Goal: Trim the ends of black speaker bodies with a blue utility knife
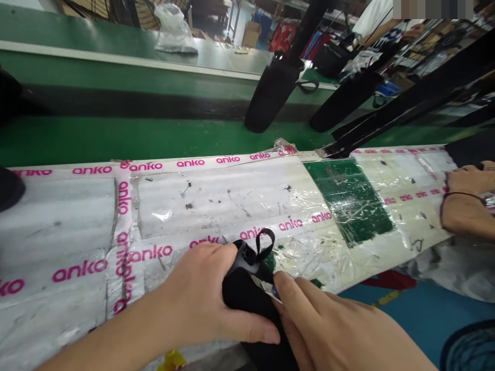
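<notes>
My left hand (pixel 211 293) wraps round a black fabric-covered cylinder (pixel 243 293), its thumb lying across the near side. At the cylinder's upper end sit a dark grey plastic collar (pixel 247 263) and a small black strap loop (pixel 266 243). Close against the collar, my right hand (pixel 320 319) pinches a small tool with a thin metal blade (pixel 268 288) and a bit of blue. The tool's handle is hidden inside my fingers, so its exact kind is unclear. The cylinder's lower end runs out of view below.
Under my hands lies a work surface (pixel 232 190) covered in clear film and pink-lettered tape. Similar black cylinders (pixel 270 98) on poles stand over the green conveyor (pixel 135 136) beyond. Another person's hand (pixel 467 190) is at the right. A clear plastic bag (pixel 174 28) lies at the back.
</notes>
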{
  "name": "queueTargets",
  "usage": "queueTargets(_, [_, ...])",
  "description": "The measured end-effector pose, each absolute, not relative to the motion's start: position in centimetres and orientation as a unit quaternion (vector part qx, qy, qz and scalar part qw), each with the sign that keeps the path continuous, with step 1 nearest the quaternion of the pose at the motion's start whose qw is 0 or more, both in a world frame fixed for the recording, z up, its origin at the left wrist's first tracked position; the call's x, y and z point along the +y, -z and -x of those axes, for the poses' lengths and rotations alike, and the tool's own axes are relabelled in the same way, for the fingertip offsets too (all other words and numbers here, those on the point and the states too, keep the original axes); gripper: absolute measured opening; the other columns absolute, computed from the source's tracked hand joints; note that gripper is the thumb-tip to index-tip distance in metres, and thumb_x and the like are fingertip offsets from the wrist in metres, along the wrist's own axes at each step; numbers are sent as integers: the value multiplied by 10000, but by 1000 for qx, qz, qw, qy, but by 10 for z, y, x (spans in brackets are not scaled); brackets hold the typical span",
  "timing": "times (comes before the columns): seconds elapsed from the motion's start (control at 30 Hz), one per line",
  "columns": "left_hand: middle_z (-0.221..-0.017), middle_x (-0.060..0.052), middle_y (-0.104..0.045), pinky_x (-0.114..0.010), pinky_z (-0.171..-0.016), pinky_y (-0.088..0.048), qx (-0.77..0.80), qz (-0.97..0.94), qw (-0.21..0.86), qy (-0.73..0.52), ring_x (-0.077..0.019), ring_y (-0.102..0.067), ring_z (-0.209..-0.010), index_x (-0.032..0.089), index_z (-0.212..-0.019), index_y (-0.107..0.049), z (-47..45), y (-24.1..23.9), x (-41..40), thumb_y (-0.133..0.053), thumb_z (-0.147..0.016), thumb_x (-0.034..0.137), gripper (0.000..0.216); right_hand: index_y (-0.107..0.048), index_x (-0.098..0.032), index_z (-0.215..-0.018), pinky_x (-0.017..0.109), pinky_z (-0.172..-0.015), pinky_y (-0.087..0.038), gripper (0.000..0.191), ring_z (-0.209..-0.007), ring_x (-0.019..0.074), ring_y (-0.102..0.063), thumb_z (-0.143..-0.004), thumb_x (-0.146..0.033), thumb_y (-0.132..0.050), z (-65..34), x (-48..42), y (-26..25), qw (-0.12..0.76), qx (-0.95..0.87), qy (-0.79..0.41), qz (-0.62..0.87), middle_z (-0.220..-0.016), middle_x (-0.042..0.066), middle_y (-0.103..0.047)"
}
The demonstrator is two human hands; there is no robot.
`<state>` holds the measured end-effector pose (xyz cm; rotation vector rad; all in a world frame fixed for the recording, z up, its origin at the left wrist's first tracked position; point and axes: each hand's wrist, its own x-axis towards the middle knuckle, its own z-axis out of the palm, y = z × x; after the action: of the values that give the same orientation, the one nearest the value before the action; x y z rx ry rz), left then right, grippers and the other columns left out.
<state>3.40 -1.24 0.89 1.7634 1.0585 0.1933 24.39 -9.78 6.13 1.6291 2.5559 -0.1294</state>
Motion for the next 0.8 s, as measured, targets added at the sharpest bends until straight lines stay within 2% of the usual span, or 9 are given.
queueTargets(0.17, [-676, -13, -585, -327, -619, -333, 434, -737, 510, -90, -256, -546, -675, 239, -654, -449, -35, -6, -13, -786, -444, 916, 785, -641, -228, -1205, 278, -429, -331, 307, -503, 199, -587, -911, -290, -576, -236, -85, -62, 82, 823, 39, -560, -670, 37, -643])
queueTargets(0.47, [-664, 0, -571, -308, -590, -322, 430, -737, 511, -107, -234, -533, -637, 239, -670, -465, -35, -5, -14, -824, -446, 873, 762, -652, -217, -1120, 288, -452, -329, 242, -487, 196, -565, -897, -296, -601, -227, -68, -68, 138, 821, 70, -550, -630, 24, -598])
queueTargets(0.67, [-637, 27, -536, -283, -536, -289, 422, -747, 499, -125, -190, -490, -578, 236, -658, -443, -34, -5, -12, -863, -466, 819, 744, -642, -219, -1014, 300, -434, -283, 169, -444, 183, -553, -846, -205, -644, -220, -60, -87, 178, 810, 101, -549, -592, -4, -580])
queueTargets(0.8, [-661, 21, -587, -279, -524, -289, 414, -755, 495, -118, -197, -527, -595, 226, -701, -510, -32, -6, -10, -867, -508, 796, 699, -632, -243, -918, 347, -413, -179, 269, -450, 213, -615, -705, -86, -680, -210, -47, -110, 232, 817, 148, -507, -653, -7, -659])
